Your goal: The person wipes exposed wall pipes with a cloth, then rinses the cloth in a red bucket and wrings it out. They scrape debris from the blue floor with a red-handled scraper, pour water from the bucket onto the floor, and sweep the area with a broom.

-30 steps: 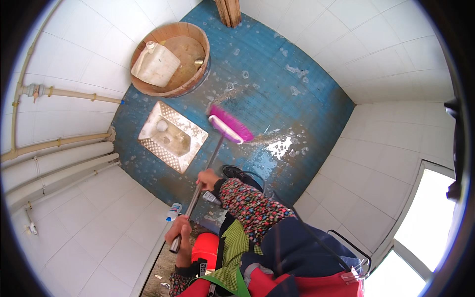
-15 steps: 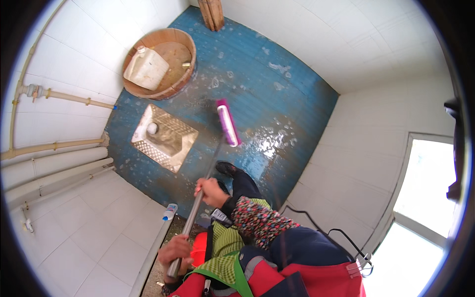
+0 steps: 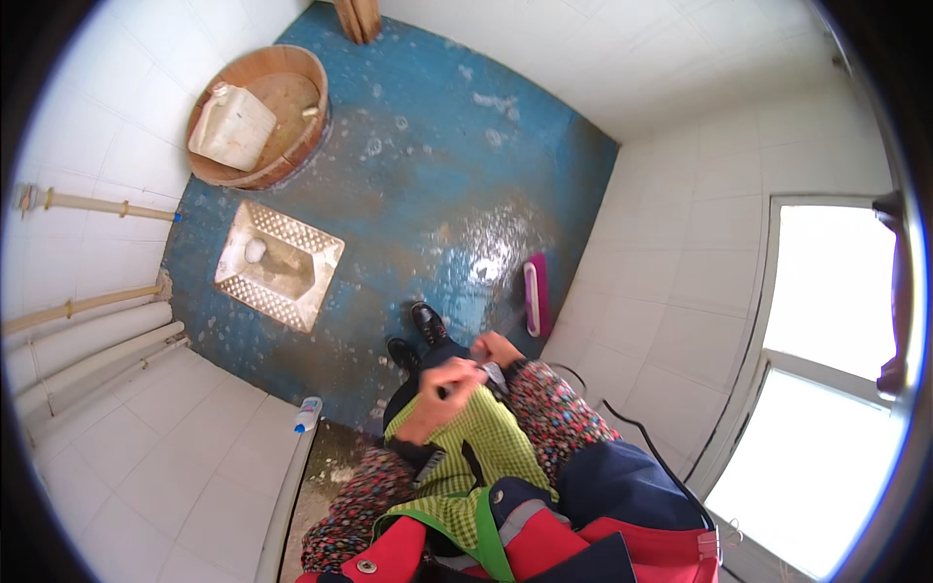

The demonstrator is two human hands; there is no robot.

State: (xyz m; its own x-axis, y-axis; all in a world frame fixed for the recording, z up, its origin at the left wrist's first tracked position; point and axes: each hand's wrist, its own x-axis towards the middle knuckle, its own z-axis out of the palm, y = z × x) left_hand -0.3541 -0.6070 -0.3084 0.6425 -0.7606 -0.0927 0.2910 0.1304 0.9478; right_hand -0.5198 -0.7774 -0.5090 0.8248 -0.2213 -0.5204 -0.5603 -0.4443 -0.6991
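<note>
My left hand point(image 3: 445, 396), wrapped round the dark top end of a handle, is in front of my apron. Beyond it, my right hand point(image 3: 498, 352) is closed lower on the same handle, which points away so that little of its length shows. At its far end lies the purple-and-white head of a long-handled mop point(image 3: 535, 296), flat on the wet blue floor close to the right wall. My dark shoes point(image 3: 428, 323) are just left of my right hand.
A metal squat toilet point(image 3: 316, 248) is set in the floor point(image 3: 408, 214) at left. Behind it stands a wooden tub point(image 3: 316, 73) holding a white jug point(image 3: 233, 126). Pipes point(image 3: 92, 361) line the left wall. A small bottle point(image 3: 308, 414) is on the ledge. A wooden post point(image 3: 358, 19) stands far back.
The mop head has swung right, from beside the squat toilet to near the right wall. My left hand has risen from the lower left to the middle, and my right hand has shifted right.
</note>
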